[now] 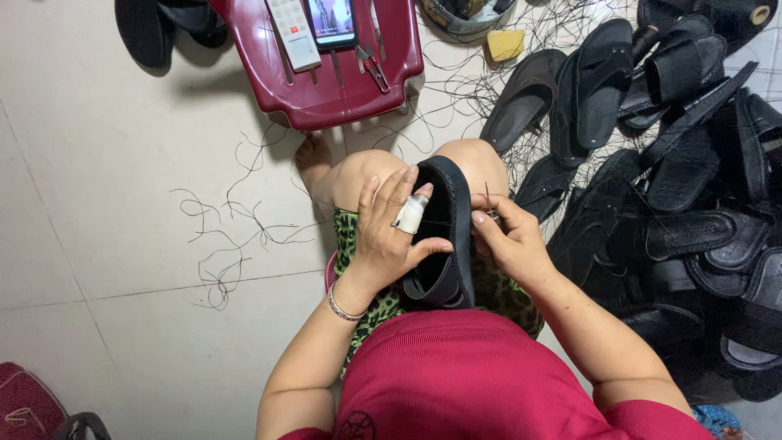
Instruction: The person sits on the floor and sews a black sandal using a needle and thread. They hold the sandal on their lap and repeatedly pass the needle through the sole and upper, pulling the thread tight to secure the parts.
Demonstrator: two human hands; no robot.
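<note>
a black sandal [450, 232] stands on edge on the person's lap, over a green leopard-print cloth [358, 244], its sole rim turned toward the right hand. the left hand [389, 236] wraps the sandal from the left side, fingers curled over the upper and thumb pressed against the strap, with a white wrapping [410, 214] bound round one finger and a thin bracelet [342, 310] at the wrist. the right hand [507, 240] sits just beside the sandal's rim, fingertips pressed together and pinching a thin needle [488, 200] that stands up between them; dark thread near it is too fine to follow. ahead of the knees stands a dark red plastic stool [269, 73], and on its top lie a white remote-shaped thing with rows of pale buttons [294, 33], a phone with a lit screen [331, 20] and small red-handled pliers [375, 69]. loose black thread scraps [228, 236] curl over the pale floor tiles [98, 163] to the left and around the stool. a yellow sponge block [505, 45] lies beyond the stool, beside a round container whose contents cannot be made out. to the right a large heap of black sandals [676, 179] covers the floor, well apart from the hands. the person wears a dark red top [472, 375].
</note>
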